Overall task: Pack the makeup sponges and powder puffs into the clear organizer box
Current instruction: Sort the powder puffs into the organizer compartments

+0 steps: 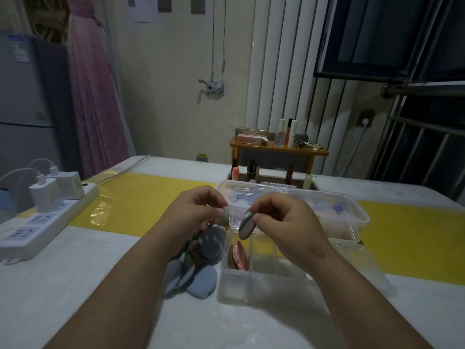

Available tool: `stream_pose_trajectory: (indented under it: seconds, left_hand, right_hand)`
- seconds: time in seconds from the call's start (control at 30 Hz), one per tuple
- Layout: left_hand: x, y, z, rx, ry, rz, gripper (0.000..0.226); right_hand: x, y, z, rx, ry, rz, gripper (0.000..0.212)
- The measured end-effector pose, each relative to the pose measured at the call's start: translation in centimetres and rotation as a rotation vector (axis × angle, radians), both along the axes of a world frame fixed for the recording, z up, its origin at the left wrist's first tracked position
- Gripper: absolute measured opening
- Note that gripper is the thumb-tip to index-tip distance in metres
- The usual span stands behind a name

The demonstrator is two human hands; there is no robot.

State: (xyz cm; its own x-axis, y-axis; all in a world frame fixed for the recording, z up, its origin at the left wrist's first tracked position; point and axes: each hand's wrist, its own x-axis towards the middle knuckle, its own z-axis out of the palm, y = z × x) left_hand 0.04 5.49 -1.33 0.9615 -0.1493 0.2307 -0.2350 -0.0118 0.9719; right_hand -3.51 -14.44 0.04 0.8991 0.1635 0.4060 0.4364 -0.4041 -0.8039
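My right hand point(284, 220) pinches a flat grey powder puff point(246, 229) by its upper edge, hanging it over the near-left compartment of the clear organizer box point(266, 280). That compartment holds a few upright puffs, one pink and patterned point(238, 255). My left hand point(198, 215) grips a bunch of grey-blue puffs point(210, 244) and touches a small pale sponge point(225, 214) at its fingertips. More grey-blue puffs point(198, 283) lie in a loose pile on the table under the left hand, just left of the box.
A larger clear bin point(352, 212) with pastel sponges stands behind the organizer, with a smaller clear box on it. A small wooden shelf point(279, 149) with cosmetics stands at the table's far edge. A white power strip point(42, 220) with chargers lies at the left.
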Motion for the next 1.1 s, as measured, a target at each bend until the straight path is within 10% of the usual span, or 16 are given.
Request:
stream_pose_trajectory:
  seconds: [1.1]
  left_hand:
    - [0.14,0.3,0.48,0.009,-0.017,0.228,0.023]
  right_hand:
    - [-0.39,0.51,-0.08,-0.532,0.028,0.027,0.009]
